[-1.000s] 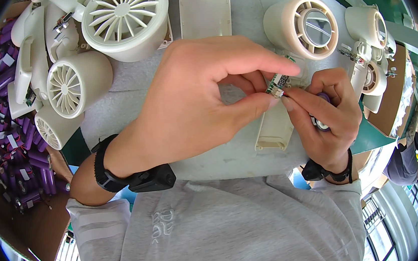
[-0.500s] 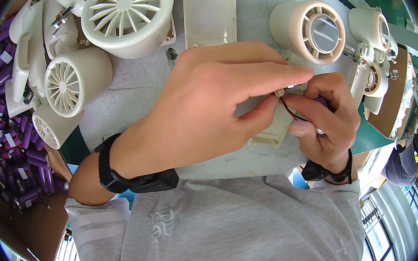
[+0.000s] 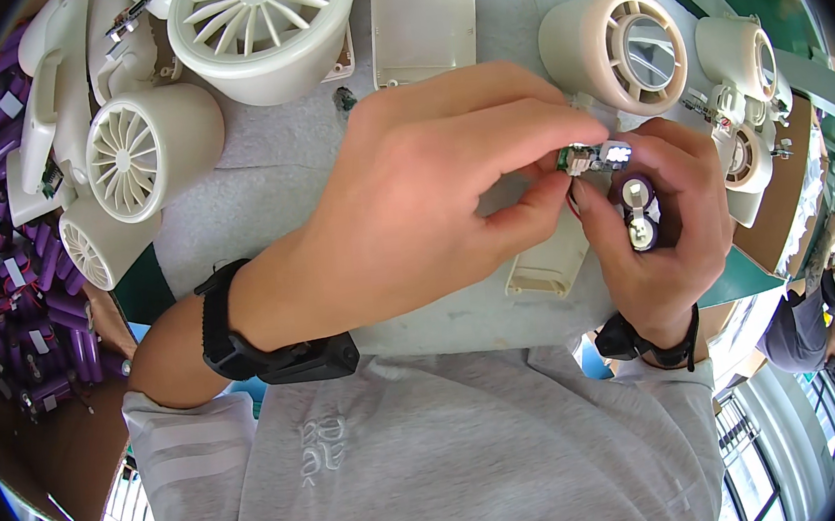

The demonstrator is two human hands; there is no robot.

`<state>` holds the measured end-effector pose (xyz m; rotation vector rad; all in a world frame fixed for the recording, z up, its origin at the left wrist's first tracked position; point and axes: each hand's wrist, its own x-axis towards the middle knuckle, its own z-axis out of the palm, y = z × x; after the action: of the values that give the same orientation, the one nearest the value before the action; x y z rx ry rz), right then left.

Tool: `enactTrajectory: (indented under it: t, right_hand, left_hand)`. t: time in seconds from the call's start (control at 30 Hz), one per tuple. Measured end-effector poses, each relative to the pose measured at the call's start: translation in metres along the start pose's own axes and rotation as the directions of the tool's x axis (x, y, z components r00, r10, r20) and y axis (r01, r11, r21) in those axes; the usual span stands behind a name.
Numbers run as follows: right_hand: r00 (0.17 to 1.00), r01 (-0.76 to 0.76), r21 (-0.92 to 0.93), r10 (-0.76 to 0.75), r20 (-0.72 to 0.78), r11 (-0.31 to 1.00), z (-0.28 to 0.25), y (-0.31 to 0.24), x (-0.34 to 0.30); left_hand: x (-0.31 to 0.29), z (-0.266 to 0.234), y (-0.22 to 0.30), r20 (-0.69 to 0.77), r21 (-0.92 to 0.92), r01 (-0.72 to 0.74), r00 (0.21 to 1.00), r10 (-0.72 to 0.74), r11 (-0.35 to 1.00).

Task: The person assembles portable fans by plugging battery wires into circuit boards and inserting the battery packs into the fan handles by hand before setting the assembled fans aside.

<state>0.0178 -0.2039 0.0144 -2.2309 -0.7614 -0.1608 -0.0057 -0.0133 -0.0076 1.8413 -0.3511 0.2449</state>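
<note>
Circuit board juts from the left hand's fingertips

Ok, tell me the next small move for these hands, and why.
Probably a light check-tug on the thin wires where they meet the circuit board: the left hand pinches the board, the right hand, curled round the purple battery pack, has a fingertip beside the wires, and their seating is too small to judge.

The little green circuit board lies crosswise at the fingertips of the left hand, its right end bright white. Paired purple battery cells nestle in the curled right hand, metal ends showing.
</note>
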Motion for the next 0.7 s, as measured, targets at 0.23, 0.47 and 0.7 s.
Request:
enactTrajectory:
  t: [0.23,0.47,0.7]
  right_hand:
    - [0.998,-0.067,-0.016,0.067,-0.023,0.998,0.0014,-0.0015,0.0009]
    - [0.987,0.133,-0.021,-0.135,-0.085,0.991,0.0042,0.0043,0.0080]
    - [0.992,0.092,-0.006,-0.092,-0.081,0.996,0.0043,0.0015,0.0065]
  left_hand:
    - [-0.0020,0.0010,-0.0043,-0.014,0.045,-0.074,0.997,0.074,0.996]
    - [-0.0012,0.0006,-0.0027,-0.016,0.046,-0.067,0.998,0.067,0.997]
    - [-0.0009,0.0019,-0.0021,-0.012,0.056,-0.067,0.998,0.068,0.996]
